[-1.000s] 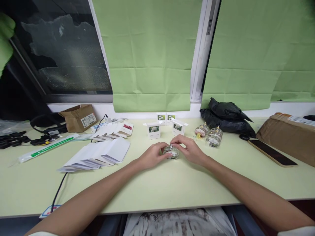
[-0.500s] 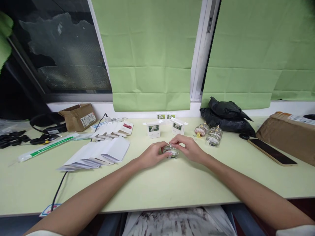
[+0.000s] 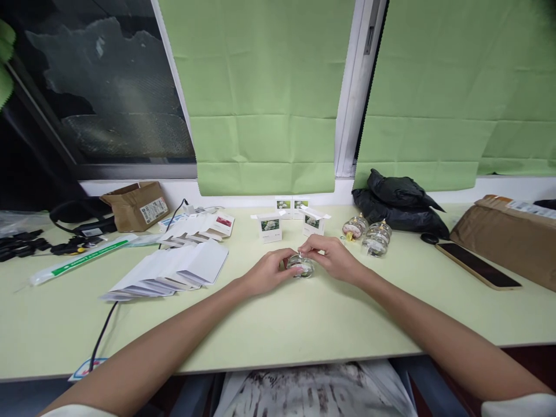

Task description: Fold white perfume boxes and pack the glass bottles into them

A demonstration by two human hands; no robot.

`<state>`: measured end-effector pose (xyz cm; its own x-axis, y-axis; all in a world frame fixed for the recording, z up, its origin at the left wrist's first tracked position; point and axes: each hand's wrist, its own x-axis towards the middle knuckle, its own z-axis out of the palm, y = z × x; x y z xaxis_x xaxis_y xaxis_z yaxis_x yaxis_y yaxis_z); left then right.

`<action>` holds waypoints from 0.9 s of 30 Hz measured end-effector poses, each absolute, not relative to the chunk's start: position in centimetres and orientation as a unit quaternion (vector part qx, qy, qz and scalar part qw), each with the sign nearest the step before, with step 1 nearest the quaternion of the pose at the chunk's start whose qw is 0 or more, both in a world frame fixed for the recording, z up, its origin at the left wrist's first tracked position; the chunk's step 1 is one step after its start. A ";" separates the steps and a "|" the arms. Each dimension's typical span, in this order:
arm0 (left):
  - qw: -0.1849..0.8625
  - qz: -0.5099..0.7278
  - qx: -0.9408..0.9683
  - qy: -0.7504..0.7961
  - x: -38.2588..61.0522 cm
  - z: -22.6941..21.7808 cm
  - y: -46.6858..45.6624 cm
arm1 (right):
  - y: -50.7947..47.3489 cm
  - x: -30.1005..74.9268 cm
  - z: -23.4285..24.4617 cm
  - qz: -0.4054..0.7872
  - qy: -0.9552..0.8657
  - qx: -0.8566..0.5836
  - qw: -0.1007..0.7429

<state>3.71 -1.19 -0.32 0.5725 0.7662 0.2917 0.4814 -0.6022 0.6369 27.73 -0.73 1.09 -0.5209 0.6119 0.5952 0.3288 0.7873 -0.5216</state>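
A small round clear glass bottle with a narrow top sits low over the table, tilted slightly. My left hand is closed around its left side, thumb across the front. With pinched fingertips, my right hand grips the small top of the same bottle; my fingers hide most of that top. Just beyond my hands stand two white boxes with flower pictures, a left box and a right box, their top flaps raised. More such glass bottles with gold-coloured tops are grouped to the right.
Flattened white cartons are fanned out on the left. Behind them is an opened cardboard box. A black plastic bag, a phone and a large brown parcel lie on the right. A black cable crosses the table's left side.
The view has shifted very slightly. Both hands keep the same hold on the glass bottle, and nothing else has visibly moved.
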 end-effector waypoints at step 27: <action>0.270 0.285 0.846 0.360 3.7 -0.3 -1.2 | -0.6 27.8 1.3 0.197 -0.853 -0.265 0.403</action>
<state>3.74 -1.17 -0.26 0.5776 0.7639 0.2878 0.4553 -0.5941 0.6631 27.85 -0.62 1.32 -0.5348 0.6112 0.5835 0.2927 0.7818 -0.5506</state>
